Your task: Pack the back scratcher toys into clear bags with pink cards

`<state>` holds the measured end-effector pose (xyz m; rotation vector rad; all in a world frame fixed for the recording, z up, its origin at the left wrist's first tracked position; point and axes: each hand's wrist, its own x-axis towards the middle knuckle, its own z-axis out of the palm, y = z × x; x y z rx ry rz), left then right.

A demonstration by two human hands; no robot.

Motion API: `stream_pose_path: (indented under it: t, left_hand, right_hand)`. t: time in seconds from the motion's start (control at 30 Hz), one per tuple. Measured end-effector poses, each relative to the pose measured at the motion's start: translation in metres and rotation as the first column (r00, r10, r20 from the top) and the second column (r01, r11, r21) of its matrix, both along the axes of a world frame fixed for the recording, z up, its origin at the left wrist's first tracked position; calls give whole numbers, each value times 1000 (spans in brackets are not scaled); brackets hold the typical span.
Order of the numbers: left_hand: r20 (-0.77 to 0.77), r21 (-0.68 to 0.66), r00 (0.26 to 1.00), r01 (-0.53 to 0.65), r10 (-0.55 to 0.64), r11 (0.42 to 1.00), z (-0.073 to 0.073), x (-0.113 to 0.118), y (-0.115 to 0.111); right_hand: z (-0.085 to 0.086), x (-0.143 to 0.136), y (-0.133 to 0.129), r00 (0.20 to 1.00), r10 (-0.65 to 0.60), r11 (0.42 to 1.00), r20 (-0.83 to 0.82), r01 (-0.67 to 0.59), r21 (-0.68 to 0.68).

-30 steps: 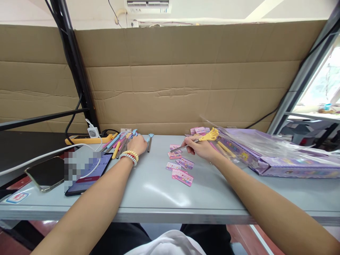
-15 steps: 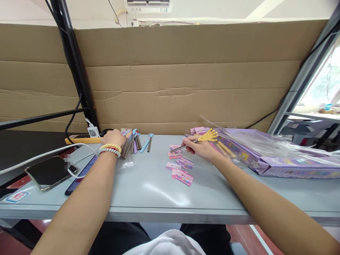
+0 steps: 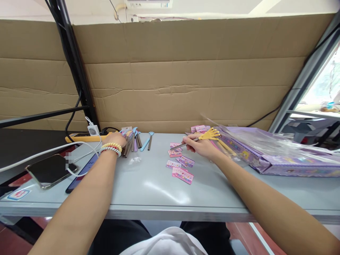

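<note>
My right hand [image 3: 198, 144] is closed on a metal rod with a yellow hand-shaped end [image 3: 209, 134]; the rod points left over small pink cards [image 3: 182, 175] lying on the grey table [image 3: 212, 191]. My left hand [image 3: 116, 139], with braided bands at the wrist, is at the left end of a pile of metal rods with coloured ends [image 3: 130, 145]. Its fingertips are hidden behind the hand, so any hold is unclear. Just right of the pile lies a rod with a blue hand-shaped end [image 3: 150, 140]. Clear plastic [image 3: 134, 161] rests in front of the pile.
Two phones [image 3: 50, 170] with white cables lie at the left, near a yellow power strip [image 3: 85, 136]. A purple box [image 3: 289, 166] covered with clear plastic stands at the right. A cardboard wall [image 3: 186, 81] rises behind the table, beside a black metal post [image 3: 77, 67].
The view has shifted slightly. My left hand has shifted a little at the pile, and the clear plastic before it looks more crumpled. My right hand keeps its hold on the yellow-ended rod.
</note>
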<state>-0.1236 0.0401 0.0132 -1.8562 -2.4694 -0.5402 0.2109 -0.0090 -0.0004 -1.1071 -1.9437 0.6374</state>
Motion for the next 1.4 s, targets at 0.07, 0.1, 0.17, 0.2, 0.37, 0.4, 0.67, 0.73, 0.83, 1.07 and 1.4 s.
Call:
stream_pose_path:
  t: [0.07, 0.1, 0.17, 0.2, 0.37, 0.4, 0.67, 0.73, 0.83, 1.07, 1.4]
  left_hand:
    - [-25, 0, 996, -89, 89, 996, 6, 8, -5]
    - [-43, 16, 993, -114, 114, 993, 9, 13, -8]
    - [-92, 78, 992, -81, 88, 994, 14, 27, -13]
    - [-126, 107, 991, -31, 44, 994, 15, 35, -15]
    - [-239, 120, 887, 432, -396, 894, 5, 76, -22]
    - [-240, 110, 843, 517, -482, 849, 1, 82, -24]
    - [-207, 103, 709, 701, -674, 705, -15, 97, -26]
    - [-193, 100, 701, 710, -687, 697, -15, 96, -25]
    - [-179, 99, 685, 727, -706, 680, -15, 95, -25]
    - [-157, 114, 662, 749, -733, 652, -15, 98, -28]
    - [-93, 252, 581, 800, -809, 545, -16, 101, -33]
  right_hand:
    - [0, 0, 0, 1000, -1, 1000, -7, 1, -4]
    - [0, 1, 0, 1000, -2, 1000, -9, 2, -7]
    - [1, 1, 0, 1000, 1, 1000, -16, -2, -13]
    - [1, 1, 0, 1000, 7, 1000, -23, -7, -17]
    - [1, 0, 0, 996, -1, 998, -86, -5, -69]
    - [1, -1, 0, 993, -16, 996, -116, 5, -90]
    - [3, -3, 4, 864, -9, 972, -504, -110, -207]
    - [5, -3, 4, 826, -9, 968, -564, -134, -211]
    - [7, -3, 3, 793, -5, 963, -609, -160, -217]
    - [7, -3, 2, 786, 17, 950, -618, -207, -236]
    - [7, 2, 3, 773, 119, 896, -623, -354, -268]
